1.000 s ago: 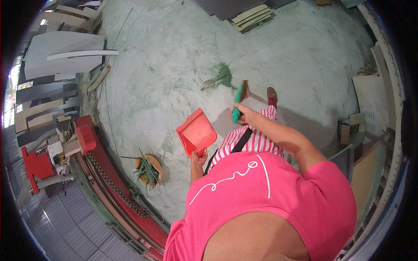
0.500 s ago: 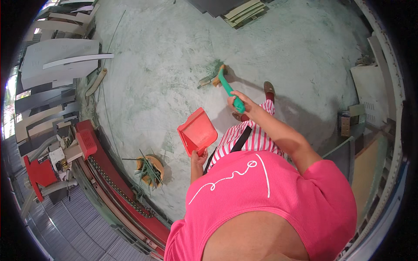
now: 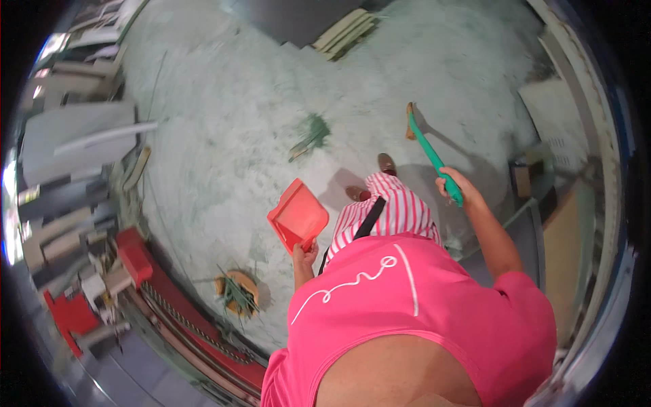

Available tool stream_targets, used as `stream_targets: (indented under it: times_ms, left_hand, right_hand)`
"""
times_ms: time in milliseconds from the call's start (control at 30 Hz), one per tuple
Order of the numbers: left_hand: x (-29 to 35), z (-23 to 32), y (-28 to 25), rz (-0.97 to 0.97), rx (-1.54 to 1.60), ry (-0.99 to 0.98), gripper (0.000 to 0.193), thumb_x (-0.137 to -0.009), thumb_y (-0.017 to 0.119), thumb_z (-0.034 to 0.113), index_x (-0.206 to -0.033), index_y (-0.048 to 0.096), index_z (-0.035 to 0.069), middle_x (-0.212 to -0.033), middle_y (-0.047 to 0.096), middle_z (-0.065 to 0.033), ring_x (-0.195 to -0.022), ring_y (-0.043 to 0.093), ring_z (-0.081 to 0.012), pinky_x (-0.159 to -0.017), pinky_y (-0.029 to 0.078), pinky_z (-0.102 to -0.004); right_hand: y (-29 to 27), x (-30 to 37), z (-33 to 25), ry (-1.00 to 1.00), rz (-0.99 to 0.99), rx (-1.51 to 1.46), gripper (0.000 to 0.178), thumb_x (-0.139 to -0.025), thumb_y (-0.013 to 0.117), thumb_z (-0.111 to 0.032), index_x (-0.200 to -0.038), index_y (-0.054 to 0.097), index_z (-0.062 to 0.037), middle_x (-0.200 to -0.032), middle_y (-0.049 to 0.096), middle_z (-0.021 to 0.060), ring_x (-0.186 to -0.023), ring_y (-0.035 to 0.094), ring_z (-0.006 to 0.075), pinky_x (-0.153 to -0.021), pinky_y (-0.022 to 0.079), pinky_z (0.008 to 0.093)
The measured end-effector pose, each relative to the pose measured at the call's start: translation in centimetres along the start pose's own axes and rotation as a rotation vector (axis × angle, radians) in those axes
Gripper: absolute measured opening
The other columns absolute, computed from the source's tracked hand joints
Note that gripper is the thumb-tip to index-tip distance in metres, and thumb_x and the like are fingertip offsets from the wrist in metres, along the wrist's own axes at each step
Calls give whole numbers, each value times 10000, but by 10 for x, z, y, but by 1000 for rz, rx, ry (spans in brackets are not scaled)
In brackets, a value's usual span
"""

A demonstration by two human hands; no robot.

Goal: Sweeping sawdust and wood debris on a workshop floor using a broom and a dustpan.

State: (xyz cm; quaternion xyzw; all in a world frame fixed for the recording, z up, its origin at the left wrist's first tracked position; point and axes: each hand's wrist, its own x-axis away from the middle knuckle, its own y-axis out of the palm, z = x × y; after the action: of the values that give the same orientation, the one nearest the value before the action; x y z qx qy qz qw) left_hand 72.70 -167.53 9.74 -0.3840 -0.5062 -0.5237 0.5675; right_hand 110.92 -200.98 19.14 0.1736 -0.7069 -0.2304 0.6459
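Note:
My left hand is closed around the handle of a red dustpan, held up beside my striped trousers, and its pan looks bare. Out to the right, my right hand grips the end of a green-handled hand broom. The broom's brown bristle head points away from me; whether it touches the floor I cannot tell. Ahead on the concrete lies a small heap of green-grey sweepings with a flat strip at its edge, apart from both tools.
A round orange container with green strips stands at the lower left, near a long red machine with a chain. Stacked panels line the left side. Flat boards lie at the far end; more sheets lean on the right.
My right hand has swung the broom rightward, away from the sweepings. The dustpan stays in my left hand, barely shifted. The whole view has tilted slightly.

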Motion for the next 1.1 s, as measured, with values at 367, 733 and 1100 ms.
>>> stream_targets:
  times_ms: [367,733,1100]
  left_hand:
    - [93,-20,32,-84,-116,46,352,-681,342,159,-961,427,-39,-829,527,-173,-696,538,-250,-610,431,-313]
    - [104,-32,63,-56,-156,112,332,-670,352,124,-941,444,-46,-802,533,-174,-666,542,-248,-610,445,-311]
    - [91,-52,61,47,142,35,408,-665,311,184,-964,424,-69,-834,529,-194,-706,537,-257,-589,434,-327]
  right_hand:
    - [-181,63,-85,-283,398,-354,170,-672,533,-112,-640,387,-32,-526,421,57,-432,442,127,-373,377,240]
    - [-116,-66,-88,-182,505,345,184,-695,498,-262,-650,469,-86,-588,500,47,-481,476,171,-441,405,327]
    - [93,-92,-46,68,-59,472,188,-736,456,-202,-635,422,-48,-516,441,41,-417,423,114,-390,379,245]
